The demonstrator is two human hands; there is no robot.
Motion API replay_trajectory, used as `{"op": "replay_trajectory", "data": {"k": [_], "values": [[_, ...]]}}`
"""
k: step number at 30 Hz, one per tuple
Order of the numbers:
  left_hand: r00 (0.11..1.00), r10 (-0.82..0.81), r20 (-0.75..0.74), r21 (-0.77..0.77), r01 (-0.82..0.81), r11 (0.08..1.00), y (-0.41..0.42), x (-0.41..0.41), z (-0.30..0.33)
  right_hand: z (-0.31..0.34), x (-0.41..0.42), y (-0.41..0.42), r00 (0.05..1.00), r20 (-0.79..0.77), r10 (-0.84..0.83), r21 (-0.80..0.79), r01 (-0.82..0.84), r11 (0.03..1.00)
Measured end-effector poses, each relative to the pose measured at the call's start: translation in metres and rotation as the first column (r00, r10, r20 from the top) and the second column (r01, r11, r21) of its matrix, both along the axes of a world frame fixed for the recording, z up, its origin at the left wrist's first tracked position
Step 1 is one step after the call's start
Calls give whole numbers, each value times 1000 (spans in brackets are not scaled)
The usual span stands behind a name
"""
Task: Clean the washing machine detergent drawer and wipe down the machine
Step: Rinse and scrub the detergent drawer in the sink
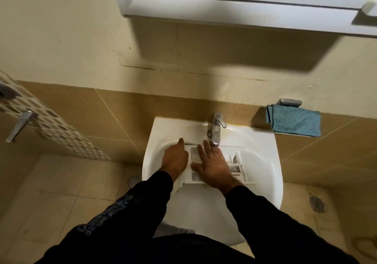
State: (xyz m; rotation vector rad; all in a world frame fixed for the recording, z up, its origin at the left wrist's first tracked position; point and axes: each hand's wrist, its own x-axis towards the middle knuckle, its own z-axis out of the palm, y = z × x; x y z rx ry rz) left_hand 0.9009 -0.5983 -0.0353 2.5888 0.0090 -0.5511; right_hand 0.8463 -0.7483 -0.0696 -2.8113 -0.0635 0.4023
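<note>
The white detergent drawer [234,166] lies flat across the white sink [263,174], its compartments facing up. My left hand [175,158] grips the drawer's left end, with the index finger stretched out along the far edge. My right hand [214,165] rests flat on the drawer's middle with straight, spread fingers, just under the chrome tap [215,129]. I cannot tell whether water runs from the tap. The washing machine is not in view.
A folded blue cloth [293,122] hangs on the tiled wall to the right of the sink. A white window frame [244,6] juts out overhead. A perforated panel [53,129] stands at the left. Floor drains [133,181] sit on both sides.
</note>
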Motion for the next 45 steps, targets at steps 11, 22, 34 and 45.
{"op": "replay_trajectory", "data": {"k": [11,22,34,45], "values": [[996,-21,84,54,17,998,25,-10,-1,-11,-15,-42,950,5,-312,-68,311,948],[993,15,118,102,-27,994,27,-17,18,-4,-9,-57,967,7,-256,-15,256,967],[992,10,124,124,-25,992,36,-26,34,-7,-4,-28,980,93,-178,63,173,983],[995,20,98,72,-27,997,21,-23,30,18,-9,1,1000,24,9,4,-9,1000]]}}
